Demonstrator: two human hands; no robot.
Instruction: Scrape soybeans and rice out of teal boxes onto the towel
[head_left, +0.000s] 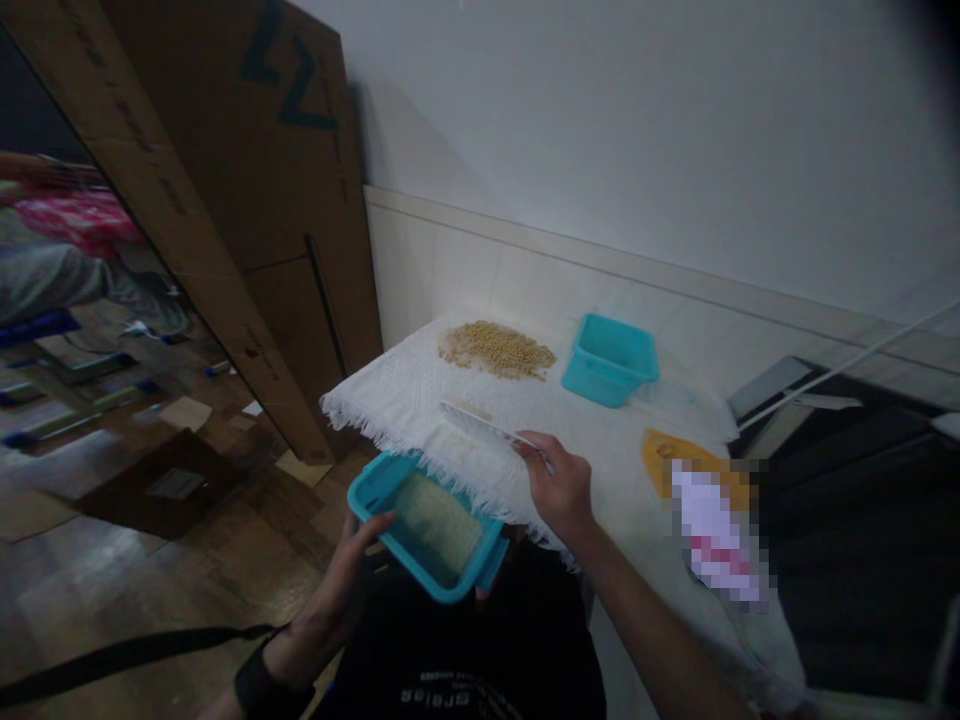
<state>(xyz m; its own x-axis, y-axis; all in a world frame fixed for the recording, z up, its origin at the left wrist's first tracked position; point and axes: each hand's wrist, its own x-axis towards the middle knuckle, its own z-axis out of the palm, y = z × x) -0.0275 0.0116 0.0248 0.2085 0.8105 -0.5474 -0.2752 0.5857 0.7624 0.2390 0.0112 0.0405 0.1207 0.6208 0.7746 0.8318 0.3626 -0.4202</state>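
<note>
My left hand (pixel 352 555) grips the side of a teal plastic box (pixel 371 490), thumb over its rim. The box is tilted just under the fringed front edge of the white tablecloth (pixel 390 385) and holds pale grains (pixel 442 525) that look like rice. In my right hand (pixel 559 485), pinched at one end, is a thin flat white strip (pixel 480 418). It lies low over the cloth, above the box, with a small patch of pale grains beside it; whether it touches the cloth I cannot tell. Its exact kind is unclear.
A pile of yellowish beans (pixel 499 348) lies at the back of the table. Right of it stands a second teal box (pixel 609 365), near a clear lid (pixel 686 405) and a yellow packet (pixel 664 460). A tall cardboard box (pixel 292 190) flanks the left. Another person's leg (pixel 67 280) shows far left.
</note>
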